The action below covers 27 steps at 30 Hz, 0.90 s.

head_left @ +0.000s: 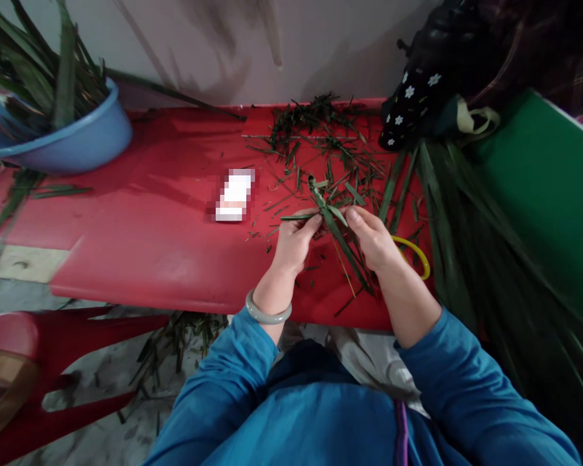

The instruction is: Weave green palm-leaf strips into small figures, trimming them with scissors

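Green leaf strips (335, 229) are pinched in the fingers (313, 224) of left hand (291, 244) and right hand (373, 241).

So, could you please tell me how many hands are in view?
2: the left hand and the right hand, on either side of the green leaf strip above the red table.

1. A pale grey wall (340, 39), marked by soft shadows, stood behind the workspace.
2. A red tabletop (165, 252) ran along the wall, its left side catching a dull sheen of light.
3. Below, at lower left, a red stool (97, 330) stood on a mottled grey-white floor (97, 369).
4. Darkness filled the upper right corner.
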Available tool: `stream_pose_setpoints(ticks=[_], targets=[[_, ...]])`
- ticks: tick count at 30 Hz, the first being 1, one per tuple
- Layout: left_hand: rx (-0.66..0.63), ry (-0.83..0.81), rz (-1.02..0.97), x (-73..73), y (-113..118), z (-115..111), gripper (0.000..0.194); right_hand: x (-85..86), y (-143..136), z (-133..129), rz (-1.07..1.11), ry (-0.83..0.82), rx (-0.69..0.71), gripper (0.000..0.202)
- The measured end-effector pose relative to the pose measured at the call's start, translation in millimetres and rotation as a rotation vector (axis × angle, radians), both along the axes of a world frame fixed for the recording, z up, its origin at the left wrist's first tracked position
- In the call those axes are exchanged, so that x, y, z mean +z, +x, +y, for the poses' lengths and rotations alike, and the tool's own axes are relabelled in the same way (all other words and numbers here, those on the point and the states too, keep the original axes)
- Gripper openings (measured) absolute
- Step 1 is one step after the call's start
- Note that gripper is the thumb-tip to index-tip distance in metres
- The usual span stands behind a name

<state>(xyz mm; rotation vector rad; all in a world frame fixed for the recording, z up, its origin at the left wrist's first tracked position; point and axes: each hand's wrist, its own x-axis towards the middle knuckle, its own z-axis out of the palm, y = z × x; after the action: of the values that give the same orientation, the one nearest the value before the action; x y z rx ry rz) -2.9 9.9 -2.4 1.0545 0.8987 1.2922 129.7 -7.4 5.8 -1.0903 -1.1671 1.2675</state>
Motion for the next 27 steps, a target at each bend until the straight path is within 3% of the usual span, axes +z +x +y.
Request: stream_pose_setpoints(ticks=[3, 11, 22, 27], targets=[[-0.078, 0.009, 0.064, 2.1, 1, -3, 0.016, -2.5, 0, 3, 0.049, 0.043, -0.089, 0.022], [-0.141, -0.077, 0.053, 0.4, 5, -5, 0.022, -8.5, -8, 3, -0.017, 0.141, -0.262, 0.008], [-0.12, -0.139, -0.119, -5.3, 6, -4, 0.01, -9.9, -11, 1, -0.091, 0.189, -0.23, 0.013], [-0.14, -0.155, -0.222, 0.3, 10, -9, 0.011, -12.5, -10, 0, -0.228, 0.28, -0.279, 0.01]])
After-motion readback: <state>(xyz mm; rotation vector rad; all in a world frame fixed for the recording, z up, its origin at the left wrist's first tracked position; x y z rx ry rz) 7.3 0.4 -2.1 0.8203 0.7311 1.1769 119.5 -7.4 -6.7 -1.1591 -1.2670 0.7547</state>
